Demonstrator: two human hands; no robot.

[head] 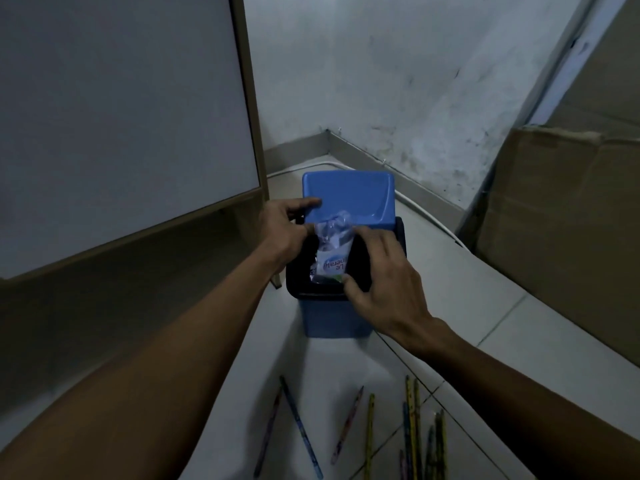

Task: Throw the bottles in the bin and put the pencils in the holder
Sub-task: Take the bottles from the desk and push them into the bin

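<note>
Left hand [282, 225] pinches the raised bin [332, 306] lid [349, 195]. Right hand [384, 275], fingers spread, touches the bottle [332, 251] in the opening.

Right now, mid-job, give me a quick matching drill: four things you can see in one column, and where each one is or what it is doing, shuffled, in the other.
1. bin lid
2. bottle
3. pencils
4. cardboard box

A. lying loose on the floor tiles
B. held up by the left hand
C. standing at the right wall
D. in the bin's mouth, at the right hand

Pairs: 1-B, 2-D, 3-A, 4-C
</note>
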